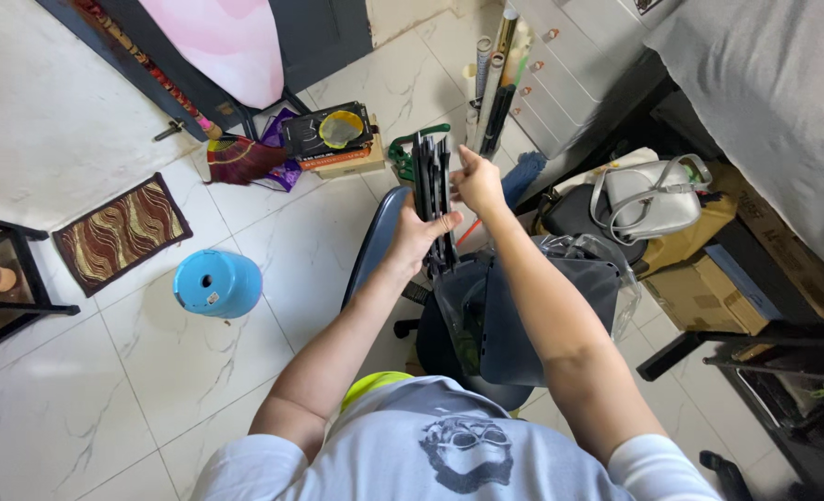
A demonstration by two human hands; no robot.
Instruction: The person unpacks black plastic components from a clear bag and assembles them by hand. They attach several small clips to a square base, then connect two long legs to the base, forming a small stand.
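A: Over the office chair seat (384, 232), mid-frame: stack of black flat panels (433, 186), upright, long axis running away from the body. Left hand (418, 232) clamped around lower part of stack, fingers wrapped. Right hand (478, 181) pinching upper right edge, thumb and fingers closed on it.

B: Which hand nearer?

A: Both touching. Left lower and closer to body, right higher. Hands close together, split only by the stack.

B: Left to right, surroundings?

A: Patterned mat (122, 232) far left, blue plastic stool (217, 283) well apart on tile, open floor between. Clear plastic bag with dark sheet (542, 315) just below stack. Grey handbag (653, 199) and cardboard boxes (709, 292) crowding the right. Rolled tubes (491, 83) leaning just beyond stack. Open room mostly leftward.
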